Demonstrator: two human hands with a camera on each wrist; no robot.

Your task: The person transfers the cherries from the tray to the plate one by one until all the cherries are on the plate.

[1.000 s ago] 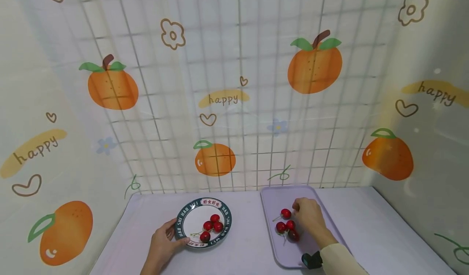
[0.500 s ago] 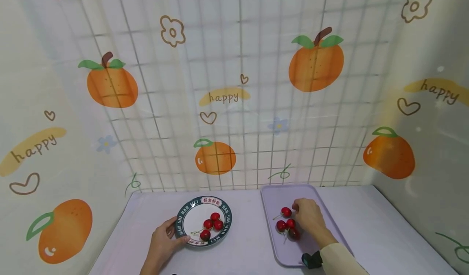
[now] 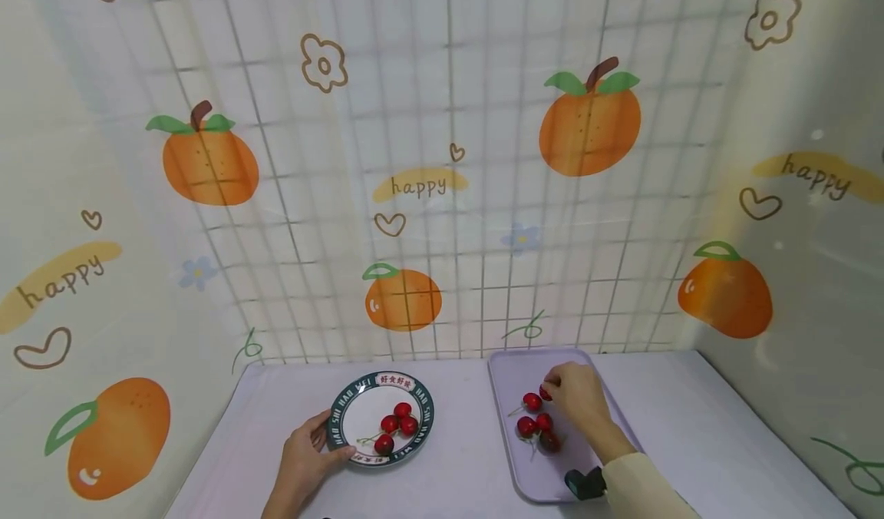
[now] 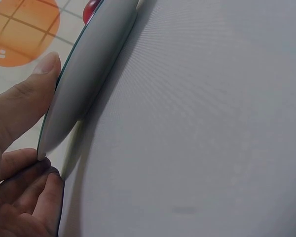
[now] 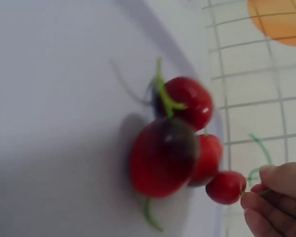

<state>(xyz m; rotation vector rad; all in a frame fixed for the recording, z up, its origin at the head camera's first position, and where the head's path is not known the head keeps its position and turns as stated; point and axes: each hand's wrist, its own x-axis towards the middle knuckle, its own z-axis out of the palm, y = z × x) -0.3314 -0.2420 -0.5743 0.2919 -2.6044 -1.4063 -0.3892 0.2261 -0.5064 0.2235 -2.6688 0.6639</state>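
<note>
A white plate (image 3: 364, 419) with a dark green lettered rim stands on the left of the table, bearing several red cherries (image 3: 390, 424). My left hand (image 3: 308, 451) grips its left edge, thumb over the rim and fingers below, as the left wrist view shows. Over the lilac tray (image 3: 528, 482) on the right, my right hand (image 3: 578, 398) pinches a cherry (image 3: 545, 391) by its stem; in the right wrist view this cherry (image 5: 226, 187) hangs beside the fingertips. More cherries (image 3: 526, 427) lie on the tray, one (image 3: 532, 402) apart from a cluster of three.
A dark wrist device (image 3: 585, 484) sits by the right cuff, over the tray's near edge. The white tabletop (image 3: 459, 442) lies between plate and tray. Behind it hangs a translucent curtain (image 3: 476, 219) printed with oranges, in front of a wire grid.
My right hand has risen slightly and shifted left, and a cherry now shows at its fingertips. The left hand and the plate have stayed in place.
</note>
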